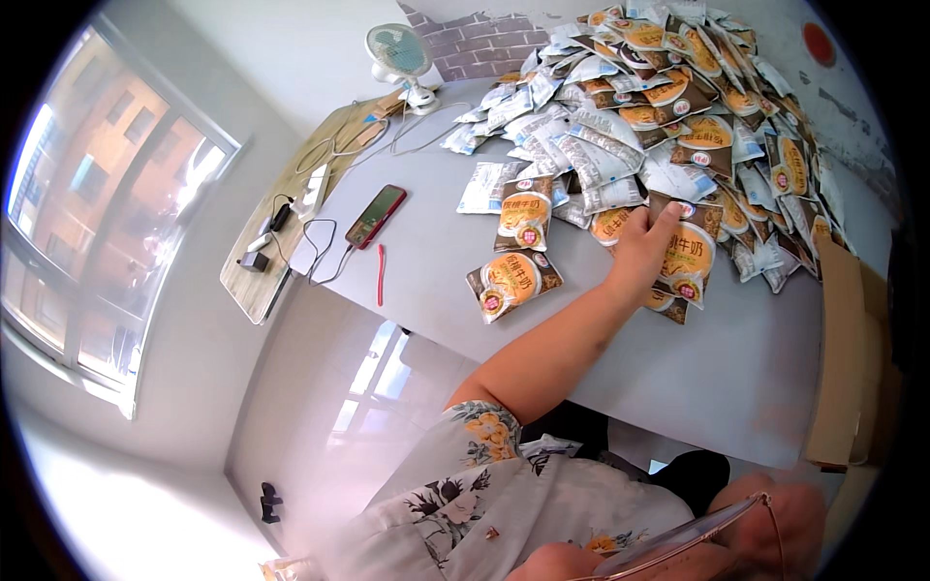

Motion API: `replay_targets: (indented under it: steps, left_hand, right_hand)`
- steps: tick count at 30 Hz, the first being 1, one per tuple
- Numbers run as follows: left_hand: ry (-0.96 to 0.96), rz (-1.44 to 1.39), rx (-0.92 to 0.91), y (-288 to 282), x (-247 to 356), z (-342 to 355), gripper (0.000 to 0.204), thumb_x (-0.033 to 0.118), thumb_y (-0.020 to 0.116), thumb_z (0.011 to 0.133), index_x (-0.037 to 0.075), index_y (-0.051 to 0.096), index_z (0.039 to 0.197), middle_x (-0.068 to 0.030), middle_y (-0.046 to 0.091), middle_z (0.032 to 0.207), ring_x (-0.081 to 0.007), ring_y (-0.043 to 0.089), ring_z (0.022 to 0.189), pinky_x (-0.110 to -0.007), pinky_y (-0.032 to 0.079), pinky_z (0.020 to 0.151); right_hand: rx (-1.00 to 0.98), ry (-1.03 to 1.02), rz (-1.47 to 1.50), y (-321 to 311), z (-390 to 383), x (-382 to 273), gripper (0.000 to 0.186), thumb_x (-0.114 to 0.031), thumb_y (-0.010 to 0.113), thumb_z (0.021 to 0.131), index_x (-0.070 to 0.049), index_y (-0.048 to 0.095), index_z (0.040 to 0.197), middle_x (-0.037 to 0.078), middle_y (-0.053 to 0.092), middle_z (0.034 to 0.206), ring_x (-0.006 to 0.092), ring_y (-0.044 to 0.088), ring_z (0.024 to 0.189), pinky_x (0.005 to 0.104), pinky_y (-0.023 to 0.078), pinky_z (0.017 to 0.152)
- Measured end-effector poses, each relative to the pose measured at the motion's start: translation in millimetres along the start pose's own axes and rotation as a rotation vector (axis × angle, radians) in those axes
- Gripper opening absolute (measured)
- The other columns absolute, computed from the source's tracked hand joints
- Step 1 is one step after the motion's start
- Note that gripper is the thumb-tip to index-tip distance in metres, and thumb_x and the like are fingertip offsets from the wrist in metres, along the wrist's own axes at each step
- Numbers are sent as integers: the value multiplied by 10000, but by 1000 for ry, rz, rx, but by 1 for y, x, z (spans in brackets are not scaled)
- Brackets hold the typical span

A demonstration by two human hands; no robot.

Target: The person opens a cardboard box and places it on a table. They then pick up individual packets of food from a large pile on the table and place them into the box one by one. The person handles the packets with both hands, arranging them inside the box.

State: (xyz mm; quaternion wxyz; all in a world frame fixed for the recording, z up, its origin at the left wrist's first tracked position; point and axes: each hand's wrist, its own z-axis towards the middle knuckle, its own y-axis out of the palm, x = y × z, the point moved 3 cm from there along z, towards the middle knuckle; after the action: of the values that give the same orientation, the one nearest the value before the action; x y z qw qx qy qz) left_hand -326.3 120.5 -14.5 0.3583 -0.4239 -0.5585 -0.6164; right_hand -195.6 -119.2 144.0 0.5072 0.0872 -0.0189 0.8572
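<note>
Brown and orange, the packet (690, 259) sits right of centre, its top edge pinched by our left hand (639, 252), thumb in front! We're apparently mid-pickup; lifting calls for a firm hold, clear of the upper-right pile (605, 145). Our right hand's fingers? We can't tell.
</note>
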Motion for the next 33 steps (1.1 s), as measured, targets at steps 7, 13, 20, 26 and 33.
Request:
replay_targets:
  steps: [7,13,20,26,33]
  left_hand:
    - [14,-21,-37,4,1,1,400,419,593,950,41,525,1064,-34,601,950,-98,597,820,-263,511,704]
    - [16,-14,-49,3,-2,2,401,412,584,957,38,516,1082,-48,612,980,-110,615,842,-272,523,725]
    - [21,-19,-34,3,-5,2,398,419,589,954,35,524,1036,-31,588,927,-98,582,809,-272,502,708]
    - [18,33,-19,0,-3,1,391,418,575,961,42,517,1054,-39,593,954,-106,598,834,-276,518,727]
    - [28,-39,39,17,1,-11,391,429,559,969,42,532,917,-3,543,854,-68,483,757,-253,440,658]
  right_hand:
    - [-78,78,-94,5,1,-16,204,-201,412,973,-110,404,791,21,475,800,148,440,705,273,328,657]
    - [-77,103,-95,3,1,-20,174,-287,412,974,-122,437,925,19,497,838,158,438,719,302,329,663]
    - [-84,145,-106,1,0,-24,281,-388,413,974,-136,476,1082,17,521,883,171,436,734,336,330,671]
    - [-24,393,-200,-45,-22,-32,416,-474,413,975,-148,510,1216,15,543,921,181,434,748,365,331,677]
    - [387,1177,-918,-102,-116,82,327,-201,642,923,-4,566,1174,53,593,1031,106,544,859,255,469,744]
